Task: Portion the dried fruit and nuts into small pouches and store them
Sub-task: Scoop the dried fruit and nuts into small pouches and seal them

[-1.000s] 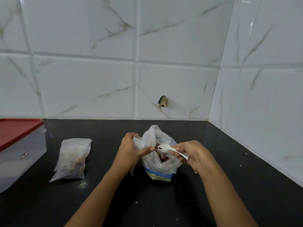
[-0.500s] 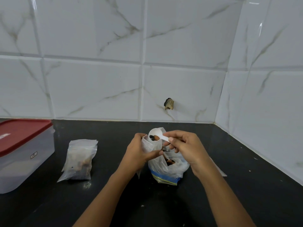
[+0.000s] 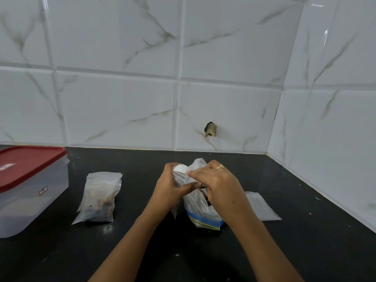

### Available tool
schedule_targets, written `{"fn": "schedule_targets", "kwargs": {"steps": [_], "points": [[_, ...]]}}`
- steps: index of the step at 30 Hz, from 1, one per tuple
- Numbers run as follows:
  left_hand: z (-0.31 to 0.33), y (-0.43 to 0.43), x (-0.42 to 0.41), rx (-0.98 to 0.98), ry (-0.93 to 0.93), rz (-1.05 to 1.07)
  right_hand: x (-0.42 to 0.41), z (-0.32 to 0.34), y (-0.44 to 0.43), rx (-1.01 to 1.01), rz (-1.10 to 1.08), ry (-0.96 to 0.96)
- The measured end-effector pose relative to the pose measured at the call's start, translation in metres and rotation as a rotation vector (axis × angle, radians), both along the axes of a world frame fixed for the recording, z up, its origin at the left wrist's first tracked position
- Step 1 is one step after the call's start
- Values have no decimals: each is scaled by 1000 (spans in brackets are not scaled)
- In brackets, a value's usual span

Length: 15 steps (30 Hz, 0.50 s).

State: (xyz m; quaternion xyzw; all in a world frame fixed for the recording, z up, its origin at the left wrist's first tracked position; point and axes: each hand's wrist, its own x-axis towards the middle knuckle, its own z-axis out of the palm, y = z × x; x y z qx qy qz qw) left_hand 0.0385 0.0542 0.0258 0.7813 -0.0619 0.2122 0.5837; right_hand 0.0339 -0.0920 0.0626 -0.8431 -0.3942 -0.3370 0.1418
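Hands, head view: the left hand (image 3: pixel 168 190) curled round the upper part of a small pouch (image 3: pixel 179 177), thumb lying across its front, and held its mouth upward. The right hand (image 3: pixel 219 188), a ring (image 3: pixel 220 166) on one finger, pinched the handle of a white spoon (image 3: pixel 181 168), whose bowl sat at the pouch mouth, seemingly tipped into it; the spoon's contents could not be seen. Just behind and below both hands, a large zip bag (image 3: pixel 200 208) with a blue closure strip stood slumped on the black countertop (image 3: pixel 142 251), with dark pieces of fruit or nut showing at its open top. A stack of filled pouches (image 3: pixel 99 197) lay to the left, between the hands and a clear container (image 3: pixel 30 206) with a red lid (image 3: pixel 28 163). An empty flat pouch (image 3: pixel 262 206) lay to the right of the zip bag.

Handling, as judged: the pouch film looked thin, limp and slippery, so it would probably collapse unless gripped near the rim with the mouth kept spread. A filled pouch would likely be light but lumpy, and best taken by its upper edge. The zip bag appeared unstable and could tip if knocked.
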Motion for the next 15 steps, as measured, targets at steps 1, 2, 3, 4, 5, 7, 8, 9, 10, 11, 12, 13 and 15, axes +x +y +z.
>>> {"fn": "schedule_targets", "kwargs": {"steps": [1,2,3,4,5,7,8,9,10,11,12,13,15], "points": [[-1,0,0,0,3,-3,0,0,-1,-14,3,-23],[-1,1,1,-3,5,-6,-2,2,-1,-12,-2,-45],[-2,1,1,-8,8,-7,-2,1,-1,-11,-6,-79],[-2,1,1,-13,14,-6,-2,1,-2,-11,-6,-119],[-2,1,1,-20,21,-4,-1,2,-2,-5,-8,-138],[-1,1,1,-39,31,-2,1,1,-2,66,-26,-143],[-1,1,1,-40,35,4,2,1,-2,168,-33,-104],[0,1,0,-37,40,14,1,3,-2,299,-46,-17],[0,1,-1,-33,42,24,0,4,-2,445,-76,85],[0,0,-1,-29,39,31,1,4,-4,554,-126,210],[0,0,-1,-23,35,36,1,2,-5,622,-176,353],[1,0,-2,-16,38,39,2,0,-6,659,-221,465],[1,-1,-1,-12,61,38,5,-4,-9,679,-298,602]]}}
